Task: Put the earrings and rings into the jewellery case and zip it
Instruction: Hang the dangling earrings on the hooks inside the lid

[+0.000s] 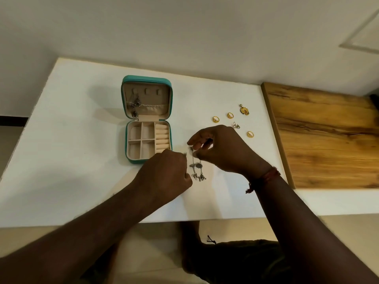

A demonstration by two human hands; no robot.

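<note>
White tabletop [82, 140] — both hands, left [166, 175] and right [221, 152], pinch dangling silver earrings [196, 167] beside open teal case [147, 119].

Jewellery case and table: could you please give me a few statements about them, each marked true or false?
1. The jewellery case lies open. True.
2. Three gold rings lie on the table. True.
3. The ring rolls hold rings. False: they are bare.
4. Both hands are idle. False: the right hand and left hand handle long silver earrings.
5. Silver earrings hang in the lid. True.
</note>
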